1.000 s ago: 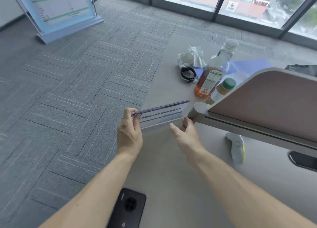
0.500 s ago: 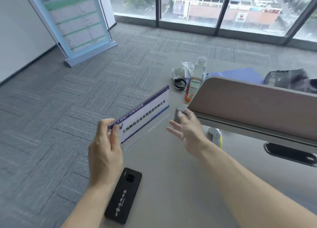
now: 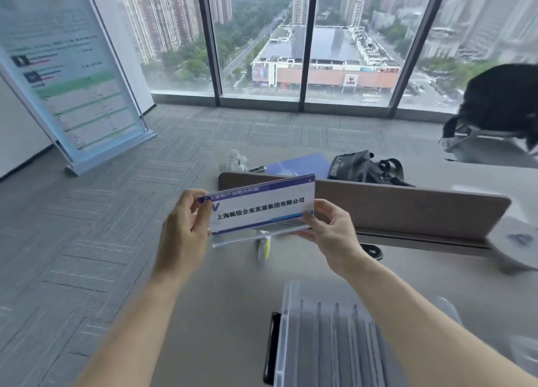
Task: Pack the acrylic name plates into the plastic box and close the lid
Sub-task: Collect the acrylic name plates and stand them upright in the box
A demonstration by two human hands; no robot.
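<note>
— Two hands on one plate, is that right?

— Yes. The left hand (image 3: 182,229) pinches the left end of the acrylic name plate (image 3: 259,210), thumb on the printed face, fingers behind. The right hand (image 3: 329,232) is closed on the lower right corner, thumb in front.

— Where is the plate?

— Held up in the air above the counter (image 3: 221,314), upright, its printed face toward the camera, in front of the brown divider panel (image 3: 407,212).

— And the plastic box?

— The plastic box (image 3: 323,343) sits on the counter below the plate, near the right forearm. Clear upright sheets stand in rows inside it. I cannot tell where its lid is.

— Anything beside it?

— A black phone (image 3: 269,349) lies just against the box's left side. A black bag (image 3: 364,167) rests beyond the divider.
</note>
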